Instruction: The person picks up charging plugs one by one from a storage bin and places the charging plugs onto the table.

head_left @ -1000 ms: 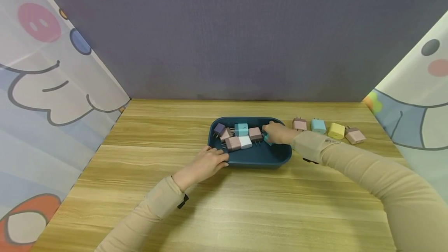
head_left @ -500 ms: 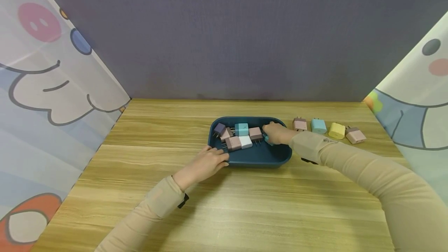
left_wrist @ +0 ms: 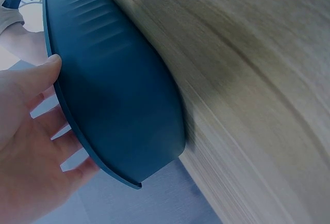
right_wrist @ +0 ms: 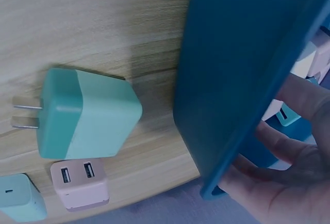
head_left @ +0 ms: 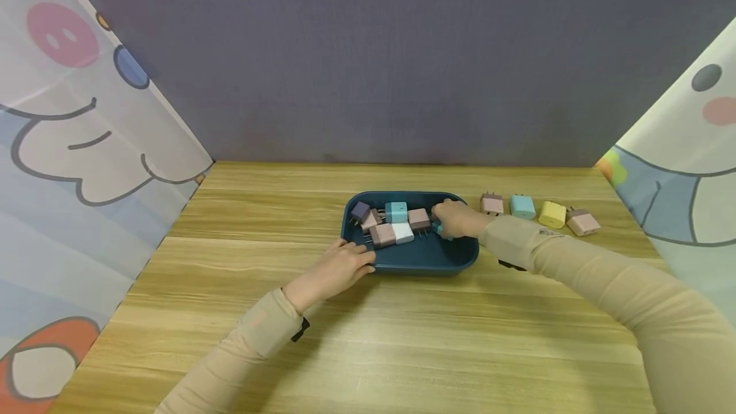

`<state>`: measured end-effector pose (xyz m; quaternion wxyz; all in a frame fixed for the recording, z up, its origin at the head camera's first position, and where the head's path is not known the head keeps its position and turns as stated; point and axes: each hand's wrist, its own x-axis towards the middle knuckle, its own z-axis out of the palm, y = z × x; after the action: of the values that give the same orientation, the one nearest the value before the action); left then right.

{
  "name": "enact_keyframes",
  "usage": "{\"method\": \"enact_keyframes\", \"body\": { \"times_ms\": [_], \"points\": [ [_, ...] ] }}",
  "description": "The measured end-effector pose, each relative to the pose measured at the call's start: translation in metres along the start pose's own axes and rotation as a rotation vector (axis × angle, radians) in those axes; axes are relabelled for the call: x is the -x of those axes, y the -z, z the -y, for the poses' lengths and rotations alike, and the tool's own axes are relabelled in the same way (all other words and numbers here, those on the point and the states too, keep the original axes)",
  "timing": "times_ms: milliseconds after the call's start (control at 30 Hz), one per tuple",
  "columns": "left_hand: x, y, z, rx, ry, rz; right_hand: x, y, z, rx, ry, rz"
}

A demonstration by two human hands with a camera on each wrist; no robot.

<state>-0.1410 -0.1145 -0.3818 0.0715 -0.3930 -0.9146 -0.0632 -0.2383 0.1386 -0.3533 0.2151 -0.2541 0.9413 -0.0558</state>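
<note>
My left hand grips the near left rim of a dark blue plastic tray; in the left wrist view the thumb lies against its outer wall and the fingers go over the rim. Inside the tray, at its right end, my right hand pinches a teal plug charger, mostly covered by the fingers. Several other chargers lie to the left in the tray: a purple one, a light blue one, a white one and pink-and-brown ones, among them one close beside the right fingertips.
Right of the tray, a row on the wooden table holds a pink charger, a light blue one, a yellow one and another pink one. A two-tone green charger stands beside the tray, hidden by the right sleeve from above.
Both hands stay in place at the tray. The teal charger under my right fingers shows slightly less than a second ago; the other chargers have not moved.
</note>
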Motion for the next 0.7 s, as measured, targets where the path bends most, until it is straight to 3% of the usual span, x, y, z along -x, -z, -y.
{"method": "enact_keyframes", "body": {
  "times_ms": [300, 700],
  "points": [
    [0.000, 0.002, 0.000, 0.001, -0.005, -0.012, 0.005, 0.007, 0.001, -0.008, 0.026, -0.009],
    [0.000, 0.001, 0.000, 0.016, 0.023, 0.031, 0.011, 0.012, 0.006, -0.011, 0.041, -0.020]
  ]
}}
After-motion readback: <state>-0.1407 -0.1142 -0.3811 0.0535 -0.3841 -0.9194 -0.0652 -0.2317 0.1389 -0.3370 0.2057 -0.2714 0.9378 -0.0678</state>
